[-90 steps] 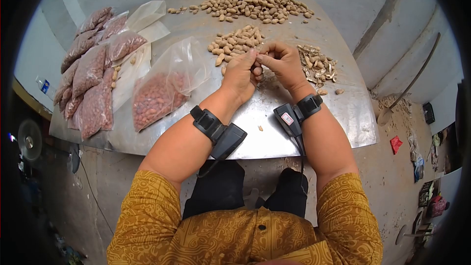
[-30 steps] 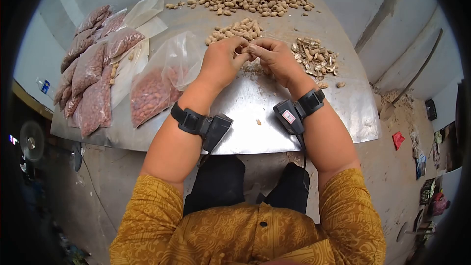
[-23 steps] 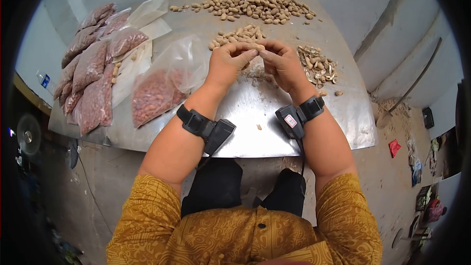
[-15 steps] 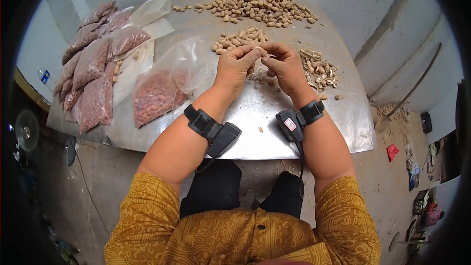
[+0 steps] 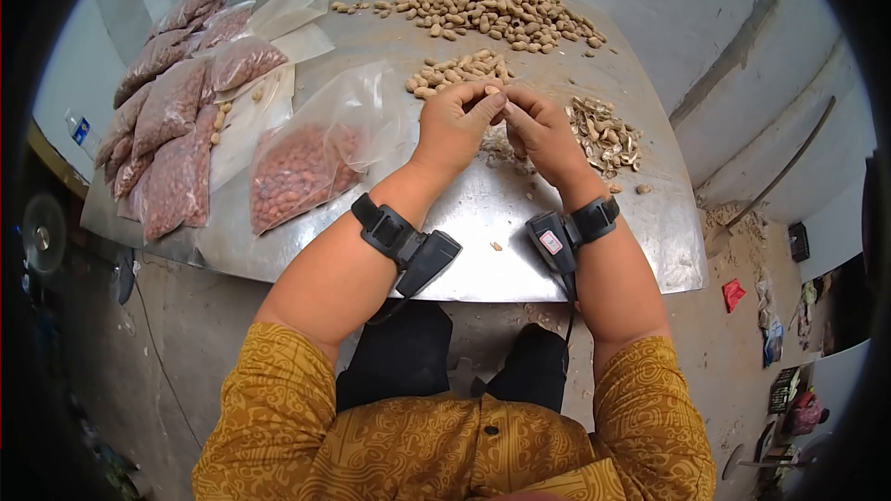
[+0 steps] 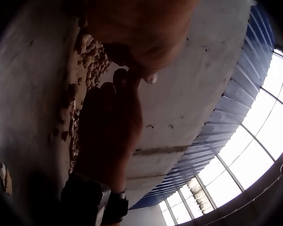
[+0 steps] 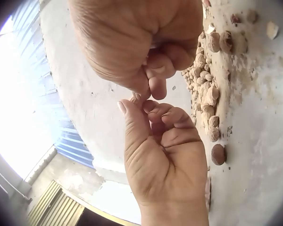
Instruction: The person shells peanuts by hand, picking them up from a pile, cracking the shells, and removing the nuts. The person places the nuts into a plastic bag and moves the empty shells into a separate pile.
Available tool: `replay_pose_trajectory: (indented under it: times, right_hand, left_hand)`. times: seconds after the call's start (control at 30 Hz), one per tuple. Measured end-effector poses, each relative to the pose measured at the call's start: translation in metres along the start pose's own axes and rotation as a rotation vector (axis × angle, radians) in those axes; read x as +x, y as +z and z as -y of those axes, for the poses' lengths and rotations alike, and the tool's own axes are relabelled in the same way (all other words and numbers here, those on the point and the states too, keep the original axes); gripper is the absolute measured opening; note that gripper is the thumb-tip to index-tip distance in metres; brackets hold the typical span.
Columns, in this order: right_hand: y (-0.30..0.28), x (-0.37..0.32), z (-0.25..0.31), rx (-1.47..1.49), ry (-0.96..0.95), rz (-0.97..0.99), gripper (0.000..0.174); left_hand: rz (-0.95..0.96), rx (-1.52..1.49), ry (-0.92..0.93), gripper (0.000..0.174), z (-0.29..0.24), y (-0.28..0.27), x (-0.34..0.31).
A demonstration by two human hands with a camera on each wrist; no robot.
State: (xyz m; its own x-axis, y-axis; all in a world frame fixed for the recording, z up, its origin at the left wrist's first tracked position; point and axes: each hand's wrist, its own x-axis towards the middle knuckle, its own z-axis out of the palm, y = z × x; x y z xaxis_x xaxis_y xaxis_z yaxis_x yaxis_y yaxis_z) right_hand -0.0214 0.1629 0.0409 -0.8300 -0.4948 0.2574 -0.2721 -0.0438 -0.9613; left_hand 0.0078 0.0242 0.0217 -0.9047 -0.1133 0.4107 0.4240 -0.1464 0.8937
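Both hands meet over the metal table, fingertips together. My left hand (image 5: 450, 130) pinches a peanut in its shell (image 5: 492, 90) between thumb and fingers. My right hand (image 5: 549, 141) closes in from the other side, its thumb and forefinger on the same peanut. In the right wrist view the shell (image 7: 137, 98) shows as a small pale piece between the fingertips, mostly covered. A small pile of unshelled peanuts (image 5: 464, 70) lies just beyond the hands. Empty broken shells (image 5: 605, 134) are heaped beside the right hand.
A larger peanut pile (image 5: 501, 9) covers the back of the metal table (image 5: 371, 269). An upright-mouthed plastic bag of red kernels (image 5: 302, 181) stands left of the hands. Several filled bags (image 5: 172, 111) are stacked at the far left. A shell scrap (image 5: 497, 246) lies near the front edge.
The peanut showed more fully between the hands 0.8 s ago; fingertips now cover most of it. The left hand has turned, its thumb now upward on the shell, and the fingertips have come closer together.
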Motion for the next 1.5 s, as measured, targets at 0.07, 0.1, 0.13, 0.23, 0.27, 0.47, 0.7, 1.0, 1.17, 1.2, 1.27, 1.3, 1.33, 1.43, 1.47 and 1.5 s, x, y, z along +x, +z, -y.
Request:
replay_pose_trajectory:
  times: [0.07, 0.1, 0.13, 0.23, 0.27, 0.47, 0.7, 1.0, 1.17, 1.2, 1.27, 1.3, 1.33, 1.43, 1.47, 1.5]
  right_hand:
    - [0.0, 0.0, -0.002, -0.057, 0.003, -0.002, 0.024]
    - [0.001, 0.0, -0.003, -0.085, 0.005, -0.003, 0.025]
    - [0.002, 0.001, -0.005, -0.145, -0.012, -0.029, 0.025]
    - [0.005, 0.003, -0.011, -0.296, -0.074, -0.109, 0.024]
    - [0.006, 0.003, -0.014, -0.327, -0.103, -0.137, 0.024]
    - [0.011, 0.003, -0.019, -0.359, -0.093, -0.21, 0.023]
    - [0.016, 0.001, -0.017, 0.341, 0.109, -0.228, 0.022]
    - [0.009, 0.007, -0.024, 0.875, 0.173, -0.175, 0.024]
    - [0.007, 0.007, -0.025, 0.991, 0.249, -0.287, 0.026]
    - [0.007, 0.008, -0.026, 1.006, 0.26, -0.301, 0.027]
    - [0.006, 0.007, -0.025, 1.021, 0.266, -0.303, 0.028]
    - [0.006, 0.007, -0.024, 1.028, 0.269, -0.303, 0.028]
    - [0.005, 0.007, -0.023, 1.018, 0.27, -0.3, 0.028]
    - [0.005, 0.008, -0.023, 0.945, 0.256, -0.323, 0.026]
    - [0.005, 0.008, -0.024, 0.893, 0.242, -0.351, 0.025]
    - [0.006, 0.007, -0.025, 0.841, 0.229, -0.378, 0.025]
  left_hand:
    - [-0.009, 0.078, -0.007, 0.026, 0.001, -0.001, 0.0]
    - [-0.027, 0.121, 0.024, 0.026, 0.002, -0.001, 0.0]
    - [-0.044, 0.165, 0.056, 0.026, 0.004, -0.001, 0.0]
    - [-0.091, 0.208, 0.08, 0.025, 0.006, 0.001, 0.002]
    - [-0.105, 0.209, 0.076, 0.025, 0.007, 0.002, 0.002]
    - [-0.14, 0.1, 0.028, 0.022, 0.016, 0.003, 0.002]
    - [-0.112, 0.016, -0.02, 0.022, 0.016, 0.009, 0.001]
    - [-0.001, 0.158, 0.035, 0.026, 0.003, 0.015, -0.004]
    - [0.08, 0.417, 0.159, 0.029, 0.01, 0.012, -0.002]
    - [0.092, 0.459, 0.206, 0.029, 0.01, 0.011, -0.001]
    - [0.115, 0.543, 0.299, 0.03, 0.009, 0.01, -0.001]
    - [0.131, 0.519, 0.309, 0.03, 0.011, 0.01, 0.001]
    - [0.146, 0.496, 0.319, 0.031, 0.014, 0.01, 0.002]
    - [0.189, 0.55, 0.388, 0.03, 0.013, 0.01, 0.004]
    - [0.203, 0.588, 0.417, 0.03, 0.011, 0.01, 0.003]
    - [0.212, 0.6, 0.392, 0.03, 0.009, 0.01, 0.003]
